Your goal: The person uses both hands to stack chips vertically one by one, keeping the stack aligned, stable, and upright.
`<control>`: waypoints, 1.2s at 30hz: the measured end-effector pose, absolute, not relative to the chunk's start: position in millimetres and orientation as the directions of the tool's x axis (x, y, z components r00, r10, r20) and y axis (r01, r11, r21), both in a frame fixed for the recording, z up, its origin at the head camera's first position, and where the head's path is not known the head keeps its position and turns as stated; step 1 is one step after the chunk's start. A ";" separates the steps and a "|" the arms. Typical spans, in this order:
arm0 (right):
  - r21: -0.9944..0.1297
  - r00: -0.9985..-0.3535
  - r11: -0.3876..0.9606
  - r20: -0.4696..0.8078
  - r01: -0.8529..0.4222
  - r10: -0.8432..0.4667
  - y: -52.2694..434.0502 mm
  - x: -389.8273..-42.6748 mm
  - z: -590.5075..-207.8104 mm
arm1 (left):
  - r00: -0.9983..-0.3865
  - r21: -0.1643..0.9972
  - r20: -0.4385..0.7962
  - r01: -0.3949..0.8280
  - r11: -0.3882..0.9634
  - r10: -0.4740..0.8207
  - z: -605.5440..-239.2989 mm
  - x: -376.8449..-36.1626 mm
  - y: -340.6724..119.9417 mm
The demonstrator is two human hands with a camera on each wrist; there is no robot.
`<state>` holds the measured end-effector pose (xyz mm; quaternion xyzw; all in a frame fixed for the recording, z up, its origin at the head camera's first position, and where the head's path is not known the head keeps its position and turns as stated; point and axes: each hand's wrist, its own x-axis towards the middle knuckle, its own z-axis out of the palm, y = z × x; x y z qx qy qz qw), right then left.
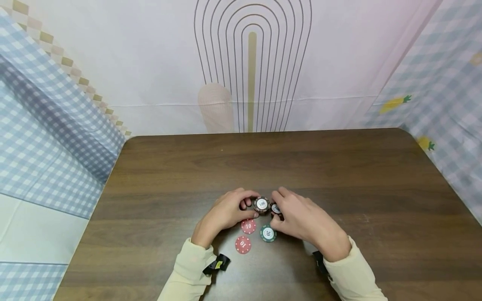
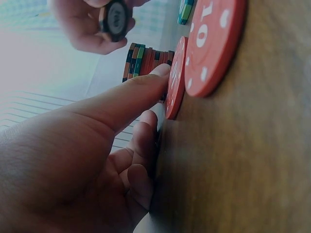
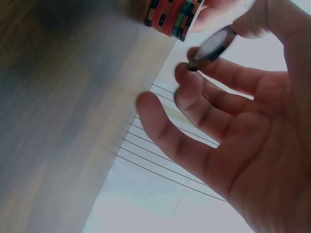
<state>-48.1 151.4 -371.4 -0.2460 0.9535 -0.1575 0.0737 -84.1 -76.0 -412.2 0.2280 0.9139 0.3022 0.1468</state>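
A stack of poker chips (image 1: 261, 205) near the front middle of the worktop (image 1: 339, 175), topped by a dark chip marked 100, edges striped red, green and black in the wrist views. Left hand (image 1: 227, 213) curled round the stack's left side, thumb laid along its near edge, steadying it. Right hand (image 1: 301, 219) just beside it on the right, pinching a single dark chip (image 1: 276, 208) between thumb and fingertips, raised clear of the wood and tilted on edge in the right wrist view. Just in front of the stack, two red chips marked 10 (image 1: 248, 226) (image 1: 242, 244) and one green chip marked 20 (image 1: 267, 233), flat and apart from one another. Risk, as a judgement: a tall, narrow column of smooth, hard discs, easily toppled or sheared sideways by a nudge from either hand or by a chip set down off-centre; the pinched chip, slick and thin, liable to slip and roll on its rim across the smooth wood grain. Cream sleeves (image 1: 188, 271) at both wrists, dark straps below them. Behind, a pale backdrop with arched lines (image 1: 252, 62), blue checked cloth (image 1: 45, 125) at either side.
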 end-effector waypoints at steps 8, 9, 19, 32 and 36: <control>-0.311 -0.881 0.827 0.101 -0.469 -0.462 145.4 -51.2 -376.5 | -0.857 0.615 -0.126 0.327 0.717 0.500 -412.9 -86.7 -76.8; -0.299 -0.880 0.829 0.117 -0.473 -0.461 144.5 -51.8 -377.7 | -0.857 0.616 -0.125 0.329 0.716 0.500 -412.9 -86.9 -76.9; -0.229 -0.844 0.817 0.243 -0.529 -0.478 137.5 -51.9 -386.4 | -0.857 0.611 -0.125 0.330 0.719 0.500 -414.6 -86.9 -76.3; -0.116 -0.809 0.827 0.321 -0.550 -0.493 125.9 -50.7 -398.8 | -0.854 0.604 -0.132 0.333 0.724 0.504 -414.3 -86.9 -76.0; -0.098 -0.810 0.837 0.335 -0.539 -0.482 125.7 -50.3 -399.4 | -0.852 0.602 -0.137 0.333 0.726 0.505 -413.7 -87.3 -75.8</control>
